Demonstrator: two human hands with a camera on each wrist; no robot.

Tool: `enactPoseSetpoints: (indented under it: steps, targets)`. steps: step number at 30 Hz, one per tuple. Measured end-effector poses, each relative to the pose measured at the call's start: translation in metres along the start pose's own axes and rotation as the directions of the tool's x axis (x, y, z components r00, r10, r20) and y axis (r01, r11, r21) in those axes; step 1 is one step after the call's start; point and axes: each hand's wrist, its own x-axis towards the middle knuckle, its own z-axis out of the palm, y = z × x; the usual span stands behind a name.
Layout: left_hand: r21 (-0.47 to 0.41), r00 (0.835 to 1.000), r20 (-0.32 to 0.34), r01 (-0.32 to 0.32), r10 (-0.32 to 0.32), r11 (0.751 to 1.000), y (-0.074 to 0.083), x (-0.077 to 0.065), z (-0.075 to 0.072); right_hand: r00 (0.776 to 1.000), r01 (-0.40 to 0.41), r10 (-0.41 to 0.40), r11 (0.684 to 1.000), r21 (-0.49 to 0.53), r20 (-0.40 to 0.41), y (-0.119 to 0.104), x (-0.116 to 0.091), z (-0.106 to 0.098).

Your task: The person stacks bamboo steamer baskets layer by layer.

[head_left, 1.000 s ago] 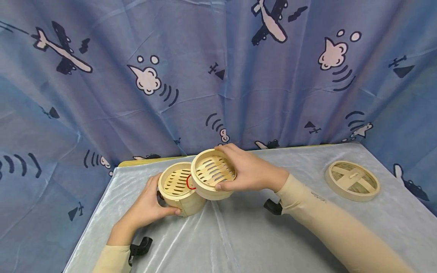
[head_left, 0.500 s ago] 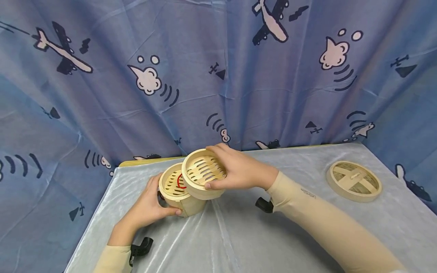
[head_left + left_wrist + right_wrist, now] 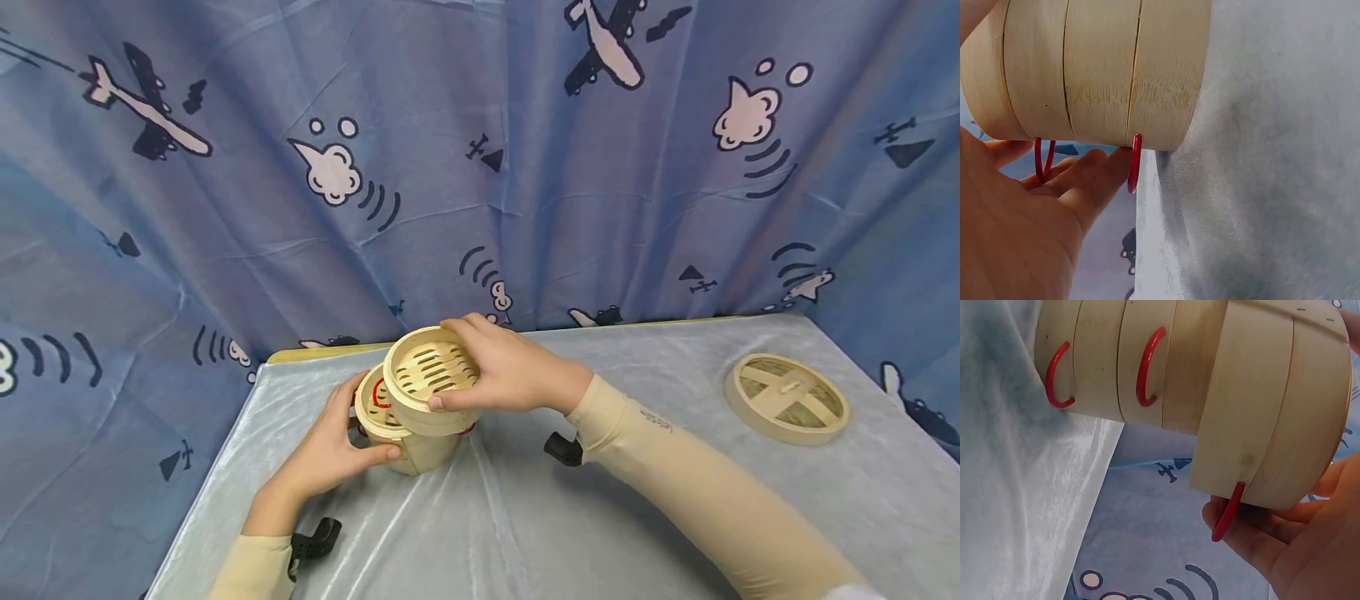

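A bamboo steamer stack [image 3: 427, 454] stands on the cloth at the left, its tiers showing side by side in the left wrist view. My left hand [image 3: 330, 446] grips the stack's left side, thumb at the front and fingers behind, near a red handle [image 3: 1135, 162]. Above the stack, my right hand [image 3: 506, 367] holds another bamboo steamer basket [image 3: 420, 419] by its right rim, thumb at the front. That basket is slightly tilted, its slatted floor visible, and covers much of the stack's top. In the right wrist view its lower edge overlaps the stack's rim, and its red handle [image 3: 1229, 512] lies by my fingers.
A round bamboo lid [image 3: 787, 400] with crossed strips lies on the grey cloth [image 3: 600, 533] at the right. Behind the table hangs a blue curtain [image 3: 420, 150] printed with airplanes. A yellowish table edge [image 3: 322, 354] shows at the back left.
My right hand has moved left with its steamer basket, which now covers more of the stack. My left hand still holds the stack in place.
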Motion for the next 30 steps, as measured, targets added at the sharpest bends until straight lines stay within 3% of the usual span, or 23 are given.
enactPoseSetpoints:
  steps: [10,18,30]
  targets:
    - [-0.025,0.999,0.000,-0.036,0.036,0.999,0.002,0.001,-0.003,1.000,-0.027,0.027,1.000,0.015,-0.003,-0.010,0.013,0.003]
    - [-0.096,1.000,-0.004,0.000,0.000,0.995,0.004,0.002,-0.003,0.999,-0.047,0.047,0.999,0.002,0.017,-0.018,0.021,0.008]
    - [-0.164,0.999,-0.020,0.043,-0.047,0.986,0.007,0.001,-0.006,0.998,-0.068,0.068,0.997,-0.029,-0.017,-0.031,0.029,0.017]
